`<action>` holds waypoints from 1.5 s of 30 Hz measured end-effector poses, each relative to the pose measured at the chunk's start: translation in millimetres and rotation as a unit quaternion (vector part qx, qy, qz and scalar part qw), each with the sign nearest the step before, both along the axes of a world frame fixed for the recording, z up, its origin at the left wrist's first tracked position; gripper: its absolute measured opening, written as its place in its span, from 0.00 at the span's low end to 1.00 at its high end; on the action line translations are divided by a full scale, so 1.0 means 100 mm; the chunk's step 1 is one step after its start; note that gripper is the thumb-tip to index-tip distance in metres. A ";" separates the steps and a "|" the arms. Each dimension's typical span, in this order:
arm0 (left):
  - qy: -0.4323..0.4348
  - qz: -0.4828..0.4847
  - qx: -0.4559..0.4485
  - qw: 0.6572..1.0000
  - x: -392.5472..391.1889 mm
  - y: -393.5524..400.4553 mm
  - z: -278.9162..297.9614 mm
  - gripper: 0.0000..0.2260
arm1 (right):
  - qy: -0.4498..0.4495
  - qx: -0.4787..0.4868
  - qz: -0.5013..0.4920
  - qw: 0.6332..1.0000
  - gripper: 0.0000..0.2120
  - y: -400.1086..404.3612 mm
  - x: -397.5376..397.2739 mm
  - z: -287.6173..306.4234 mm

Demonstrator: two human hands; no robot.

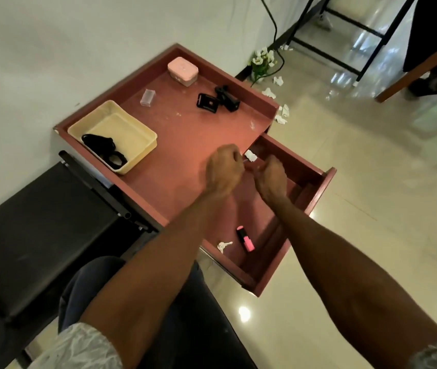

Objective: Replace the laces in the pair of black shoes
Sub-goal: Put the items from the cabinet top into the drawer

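Both hands are out over the reddish counter, right where its drawer is pulled open. The left hand is curled up tight, and something small and pale pokes out from its fingers, but it is too blurry to tell what it is. The right hand is curled too, close beside the left one and above the open drawer, and I cannot tell if it holds anything. A small white crumpled thing sits at the drawer's edge just past the hands. Inside the drawer lie a pink marker and some keys, near each other. On the counter sits a cream tray near the wall, and in it is a black tangle that may be laces or a strap. Farther back are a pink box, a little clear case, and two black gadgets touching each other. White paper scraps lie on the shiny floor beside the counter. The black shoes do not show.
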State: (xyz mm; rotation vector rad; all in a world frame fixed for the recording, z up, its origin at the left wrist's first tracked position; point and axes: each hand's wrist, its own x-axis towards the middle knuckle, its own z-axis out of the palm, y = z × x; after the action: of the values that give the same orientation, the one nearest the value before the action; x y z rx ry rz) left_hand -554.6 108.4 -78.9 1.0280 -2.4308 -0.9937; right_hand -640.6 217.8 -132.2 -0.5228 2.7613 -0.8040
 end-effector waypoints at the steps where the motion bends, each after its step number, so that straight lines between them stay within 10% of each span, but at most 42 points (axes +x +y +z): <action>1: 0.015 0.029 0.005 0.999 -0.02 -0.13 0.10 0.06 | 0.024 -0.009 0.019 0.999 0.11 -0.12 -0.13 0.14; 12: -0.041 0.095 -0.070 0.992 -0.41 -1.60 0.15 0.28 | 0.153 0.124 0.238 0.951 0.42 -1.35 -1.00 0.64; 23: -0.200 0.049 -0.132 0.970 -0.28 -2.62 -0.37 0.17 | 0.092 0.090 0.190 0.973 0.30 -1.79 -1.00 0.33; 38: 0.028 0.015 -0.137 0.990 -0.15 -1.27 -0.17 0.09 | 0.059 -0.143 -0.058 0.986 0.15 -0.77 -0.24 0.07; 45: 0.056 -0.189 -0.194 0.961 -0.03 -0.04 -0.70 0.07 | -0.063 0.025 -0.100 0.993 0.16 0.38 0.15 -0.40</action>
State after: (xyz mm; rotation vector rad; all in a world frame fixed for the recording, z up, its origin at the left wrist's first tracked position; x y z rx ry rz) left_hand -558.1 104.7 -149.0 0.3753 -2.6304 -0.6132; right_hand -625.6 255.4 -171.7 -0.1812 2.7376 -0.7788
